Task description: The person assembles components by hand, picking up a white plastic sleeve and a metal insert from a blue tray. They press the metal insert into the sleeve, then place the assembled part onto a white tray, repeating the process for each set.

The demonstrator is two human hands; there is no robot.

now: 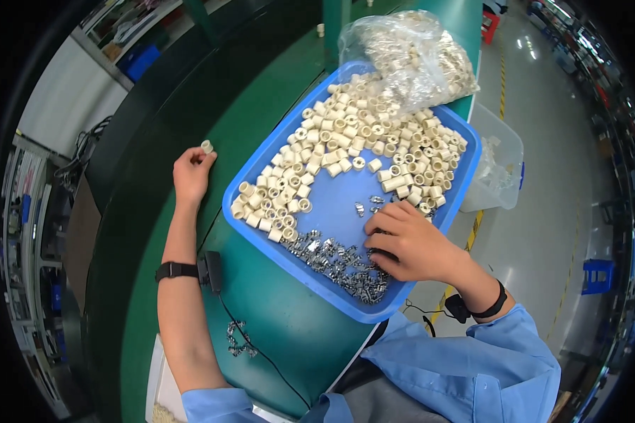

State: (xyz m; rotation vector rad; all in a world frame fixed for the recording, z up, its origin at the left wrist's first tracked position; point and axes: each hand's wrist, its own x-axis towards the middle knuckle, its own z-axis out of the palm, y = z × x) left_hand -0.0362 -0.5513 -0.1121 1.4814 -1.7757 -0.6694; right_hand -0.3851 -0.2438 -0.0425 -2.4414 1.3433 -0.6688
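My left hand [192,176] is at the left over the green surface, with a small cream cylindrical sleeve [207,146] pinched between thumb and fingertips. A hollow end of the sleeve faces up. My right hand [415,244] reaches into the blue tray [322,304], palm down, its bent fingers spread apart among small shiny metal clips [329,258]. Its fingertips are partly hidden, and no piece shows in its grasp. Many cream sleeves [329,134] are heaped along the tray's far and left sides. A few loose metal clips lie beside my right fingers on the tray's bare middle.
A clear plastic bag [406,60] full of pieces rests on the tray's far end. A translucent bin [499,158] stands right of the table. Several metal clips [240,338] and a black cable lie on the green table [289,352]. Each wrist wears a strapped black device.
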